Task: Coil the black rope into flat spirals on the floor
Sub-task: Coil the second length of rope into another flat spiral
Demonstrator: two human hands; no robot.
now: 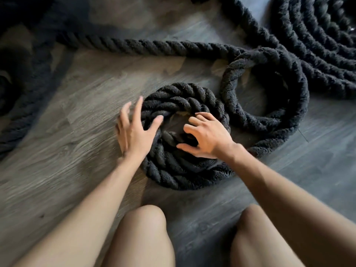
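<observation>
Head view: a person kneels on the floor [81, 143], both hands on a small spiral of thick black rope [179, 170] just ahead of the knees [146, 220].
Landmark: the small spiral; every place below is given from it.
Left hand [134, 135]: lies on the spiral's left rim, fingers [137, 106] spread and fairly straight, thumb reaching over the turns toward the centre; it presses rather than grips, probably to keep the turns from springing outward.
Right hand [208, 137]: sits over the spiral's open centre and right side, fingers curled like a claw; blur hides whether they pinch the inner turn or only press it. The pose suggests tucking the innermost turn tight.
Loose loop [289, 120]: touches the spiral's right side, unwound, apparently the next length to be laid round.
Straight run [154, 47]: crosses the floor beyond the spiral.
Large coil [316, 35]: beyond and right of the spiral, partly cut off, turns lying flat.
Stage: judged early; the centre is open.
</observation>
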